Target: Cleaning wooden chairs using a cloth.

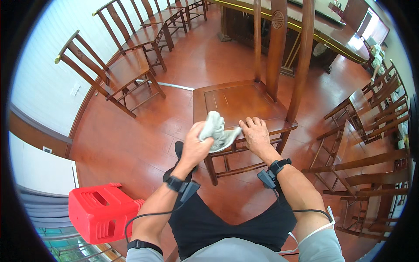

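Observation:
A dark brown wooden chair (235,105) stands in front of me, its tall back on the far right side of the seat. My left hand (195,146) is closed round a bunched greyish-white cloth (214,131), held over the seat's near-left edge. A loose fold of the cloth hangs toward my other hand. My right hand (256,134) rests on the near edge of the seat, fingers lying apart on the wood. Whether its thumb touches the cloth's corner is unclear. Both wrists wear black straps with small devices.
A red plastic stool (94,214) lies at lower left. Similar chairs (126,70) line the left wall, and more chairs (349,139) crowd the right side. A large dark wooden table (340,37) stands at the back. Beyond it at far right is another person (379,56).

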`<state>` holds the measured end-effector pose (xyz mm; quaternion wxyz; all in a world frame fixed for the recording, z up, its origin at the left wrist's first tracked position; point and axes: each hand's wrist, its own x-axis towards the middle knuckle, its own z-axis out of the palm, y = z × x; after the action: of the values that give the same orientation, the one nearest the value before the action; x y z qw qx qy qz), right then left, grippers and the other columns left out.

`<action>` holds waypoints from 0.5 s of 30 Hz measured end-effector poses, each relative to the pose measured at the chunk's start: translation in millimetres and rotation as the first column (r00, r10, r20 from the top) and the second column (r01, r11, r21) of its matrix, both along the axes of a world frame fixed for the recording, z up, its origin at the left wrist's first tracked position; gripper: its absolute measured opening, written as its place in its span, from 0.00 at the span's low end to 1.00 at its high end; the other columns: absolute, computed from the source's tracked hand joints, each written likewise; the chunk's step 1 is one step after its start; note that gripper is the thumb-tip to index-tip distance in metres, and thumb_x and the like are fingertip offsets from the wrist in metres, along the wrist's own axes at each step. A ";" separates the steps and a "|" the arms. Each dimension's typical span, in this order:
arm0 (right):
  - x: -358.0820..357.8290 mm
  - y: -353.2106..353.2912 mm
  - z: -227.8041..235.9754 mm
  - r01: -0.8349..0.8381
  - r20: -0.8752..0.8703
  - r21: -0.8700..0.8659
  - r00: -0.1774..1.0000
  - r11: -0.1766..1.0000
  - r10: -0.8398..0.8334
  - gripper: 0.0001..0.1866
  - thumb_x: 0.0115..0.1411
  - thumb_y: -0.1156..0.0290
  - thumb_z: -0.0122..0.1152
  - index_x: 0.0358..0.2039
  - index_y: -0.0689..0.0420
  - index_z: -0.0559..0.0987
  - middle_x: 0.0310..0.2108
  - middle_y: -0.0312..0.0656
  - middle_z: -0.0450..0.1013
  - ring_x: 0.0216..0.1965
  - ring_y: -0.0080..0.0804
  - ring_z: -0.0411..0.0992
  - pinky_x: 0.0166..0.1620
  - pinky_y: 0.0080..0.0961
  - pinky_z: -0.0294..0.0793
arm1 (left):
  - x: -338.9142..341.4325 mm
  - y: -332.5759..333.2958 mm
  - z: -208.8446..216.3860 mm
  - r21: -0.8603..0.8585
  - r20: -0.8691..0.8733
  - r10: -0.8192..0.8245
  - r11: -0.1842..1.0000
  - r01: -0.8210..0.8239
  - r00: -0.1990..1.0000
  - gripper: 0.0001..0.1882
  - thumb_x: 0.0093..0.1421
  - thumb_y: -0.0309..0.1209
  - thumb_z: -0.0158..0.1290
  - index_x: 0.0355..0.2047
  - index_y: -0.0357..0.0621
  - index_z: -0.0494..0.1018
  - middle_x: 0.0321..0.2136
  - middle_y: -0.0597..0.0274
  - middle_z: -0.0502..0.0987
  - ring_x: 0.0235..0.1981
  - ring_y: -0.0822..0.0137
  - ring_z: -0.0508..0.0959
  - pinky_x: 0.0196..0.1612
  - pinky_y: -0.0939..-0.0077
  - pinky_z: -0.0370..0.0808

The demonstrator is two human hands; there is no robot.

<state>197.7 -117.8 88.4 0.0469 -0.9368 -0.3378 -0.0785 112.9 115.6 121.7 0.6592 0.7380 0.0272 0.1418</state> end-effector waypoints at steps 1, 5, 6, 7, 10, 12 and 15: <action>-0.4 1.5 2.7 0.005 -0.012 -0.015 1.000 1.000 -0.005 0.29 0.50 0.74 0.65 0.56 0.56 0.76 0.49 0.45 0.71 0.55 0.45 0.67 0.59 0.43 0.65 | 6.8 -2.4 -9.4 0.480 0.161 -0.044 0.877 -0.039 0.986 0.24 0.49 0.21 0.53 0.49 0.35 0.75 0.42 0.51 0.80 0.46 0.52 0.79 0.52 0.63 0.75; -3.9 3.5 -2.9 -0.013 -0.011 -0.012 1.000 1.000 0.013 0.30 0.49 0.73 0.67 0.56 0.56 0.76 0.49 0.45 0.71 0.55 0.44 0.67 0.60 0.44 0.65 | 8.7 -14.4 -38.3 0.527 0.061 0.090 0.843 -0.109 0.994 0.22 0.50 0.28 0.53 0.48 0.38 0.76 0.43 0.50 0.78 0.45 0.48 0.76 0.50 0.57 0.74; -5.3 1.6 -2.6 -0.010 -0.022 -0.022 1.000 1.000 0.010 0.32 0.49 0.73 0.68 0.58 0.56 0.75 0.50 0.46 0.71 0.55 0.45 0.67 0.60 0.45 0.64 | 8.7 -20.9 -37.5 0.522 0.057 0.086 0.847 -0.103 0.995 0.22 0.50 0.28 0.53 0.48 0.38 0.76 0.43 0.50 0.78 0.45 0.48 0.76 0.50 0.57 0.74; -6.7 -0.2 -2.0 -0.007 -0.032 -0.032 0.999 0.999 0.006 0.34 0.48 0.72 0.69 0.59 0.56 0.74 0.51 0.47 0.71 0.56 0.45 0.67 0.60 0.46 0.64 | 8.3 -27.6 -35.9 0.557 0.072 0.112 0.820 -0.133 0.991 0.22 0.50 0.28 0.54 0.48 0.39 0.76 0.43 0.50 0.78 0.45 0.48 0.76 0.50 0.57 0.74; -10.6 2.6 5.7 -0.012 -0.113 -0.057 0.994 0.998 0.005 0.46 0.42 0.66 0.77 0.64 0.57 0.68 0.55 0.50 0.68 0.59 0.51 0.65 0.62 0.47 0.63 | 7.6 -28.7 -37.8 0.596 0.069 0.159 0.785 -0.168 0.985 0.22 0.50 0.29 0.54 0.48 0.40 0.75 0.43 0.50 0.78 0.45 0.47 0.76 0.49 0.56 0.74; -21.3 8.4 15.4 -0.032 -0.179 0.050 0.983 0.998 0.041 0.50 0.43 0.64 0.78 0.66 0.58 0.63 0.58 0.53 0.65 0.61 0.53 0.63 0.64 0.49 0.61 | 7.9 -28.8 -39.9 0.597 0.054 0.174 0.783 -0.171 0.983 0.23 0.51 0.29 0.55 0.49 0.40 0.75 0.43 0.50 0.78 0.45 0.47 0.76 0.49 0.56 0.74; -33.8 31.4 17.3 -0.134 -0.230 0.243 0.954 0.961 0.192 0.57 0.42 0.61 0.80 0.69 0.60 0.56 0.63 0.58 0.61 0.64 0.57 0.60 0.66 0.51 0.60 | 6.2 -27.9 -37.2 0.598 0.057 0.188 0.780 -0.184 0.981 0.22 0.53 0.28 0.53 0.49 0.41 0.75 0.43 0.47 0.79 0.47 0.46 0.77 0.51 0.56 0.74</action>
<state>163.8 -86.4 105.6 0.2011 -0.8965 -0.3947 0.0072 119.1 87.6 84.6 0.3743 0.9026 0.0553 0.2054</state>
